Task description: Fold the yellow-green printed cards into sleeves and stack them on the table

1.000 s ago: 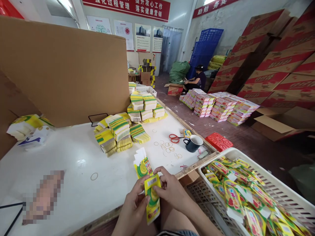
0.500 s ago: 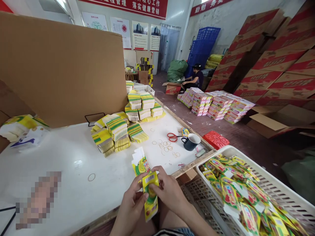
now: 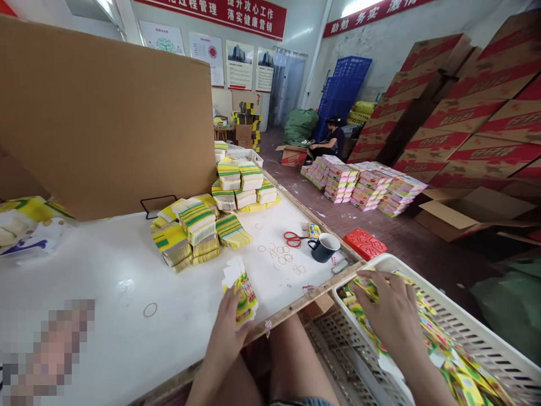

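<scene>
My left hand [image 3: 226, 324] is at the near table edge, thumb apart from the fingers, touching a small stack of flat yellow-green cartons [image 3: 246, 298] with white flaps. Its fingers lie along the stack's left side. My right hand [image 3: 389, 307] is over the white basket [image 3: 477, 307] on the right, fingers spread and bent down onto the yellow cartons [image 3: 467, 375] inside. Part of the basket's contents is hidden under that hand and forearm.
Bundled carton blanks [image 3: 196, 223] are piled on the table before a large cardboard sheet [image 3: 105, 124]. Rubber bands [image 3: 285, 258], red-handled scissors [image 3: 292, 239] and a dark mug [image 3: 323, 248] lie to the right. A person [image 3: 333, 138] sits beyond, near stacked boxes [image 3: 469, 115].
My hands have parted. The yellow carton they held together has left the space between them; my right hand has moved right to the basket, my left onto the flat cartons.
</scene>
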Available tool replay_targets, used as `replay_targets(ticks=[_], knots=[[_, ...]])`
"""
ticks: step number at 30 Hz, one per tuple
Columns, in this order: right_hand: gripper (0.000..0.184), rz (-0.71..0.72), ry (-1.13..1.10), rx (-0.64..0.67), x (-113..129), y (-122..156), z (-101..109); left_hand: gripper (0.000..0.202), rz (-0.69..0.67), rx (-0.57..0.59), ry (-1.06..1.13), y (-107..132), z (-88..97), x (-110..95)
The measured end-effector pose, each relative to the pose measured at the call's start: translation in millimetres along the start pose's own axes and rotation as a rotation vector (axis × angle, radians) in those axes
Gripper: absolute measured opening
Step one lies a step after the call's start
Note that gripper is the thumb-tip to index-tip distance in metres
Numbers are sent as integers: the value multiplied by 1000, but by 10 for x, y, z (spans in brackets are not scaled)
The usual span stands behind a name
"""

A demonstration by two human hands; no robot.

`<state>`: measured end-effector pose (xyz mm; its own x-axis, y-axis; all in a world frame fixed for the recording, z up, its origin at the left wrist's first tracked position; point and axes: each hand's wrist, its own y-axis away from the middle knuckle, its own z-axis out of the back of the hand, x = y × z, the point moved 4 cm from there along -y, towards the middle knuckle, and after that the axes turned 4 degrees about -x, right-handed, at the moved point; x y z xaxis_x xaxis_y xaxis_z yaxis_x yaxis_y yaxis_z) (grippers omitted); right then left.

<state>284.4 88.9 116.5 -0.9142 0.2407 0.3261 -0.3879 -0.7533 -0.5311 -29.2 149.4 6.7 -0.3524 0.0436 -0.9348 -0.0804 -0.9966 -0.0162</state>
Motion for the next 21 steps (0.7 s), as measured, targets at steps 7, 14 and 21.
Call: replay_targets(ticks=[7,14,21], knots=[[19,-55,-461,404,515,385,-764,38,154,-216,-109,-207,112,518],[18,-110,-689,529,1449,715,-1520,13,171,-248,91,-133,77,438],[8,-269,-833,501,1439,747,-1623,28,182,-240,415,-44,136,282]])
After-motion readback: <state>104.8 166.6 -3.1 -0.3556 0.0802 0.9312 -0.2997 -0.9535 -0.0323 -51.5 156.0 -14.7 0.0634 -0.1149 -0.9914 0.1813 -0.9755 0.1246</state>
